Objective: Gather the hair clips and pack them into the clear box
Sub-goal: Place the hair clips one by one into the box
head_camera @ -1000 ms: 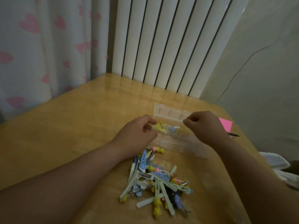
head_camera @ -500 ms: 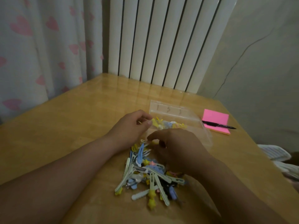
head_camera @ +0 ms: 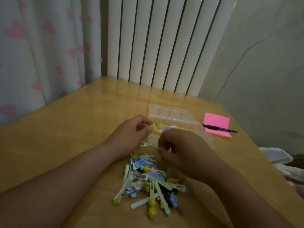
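Now we see the pile of hair clips [head_camera: 148, 183] lying on the bench [head_camera: 65, 129] between our two forearms, just in front of the clear box [head_camera: 167, 112]. A few yellow clips [head_camera: 157, 126] are already inside the box. Our right hand [head_camera: 182, 150] is over the near side of the box and pinches a pale clip [head_camera: 146, 144] by one end — this hand hides the near wall of the box and the far edge of the pile. Our left hand [head_camera: 131, 135] has curled fingers at the left corner of the box; whether it grips the clear wall we cannot tell. Beside the box on the right lies a pink sticky pad [head_camera: 217, 120] with a black pen [head_camera: 220, 129] on it. Behind the bench stand a white radiator [head_camera: 164, 43] and a curtain [head_camera: 41, 46] with pink hearts — at the right edge, a striped cloth [head_camera: 276, 155].
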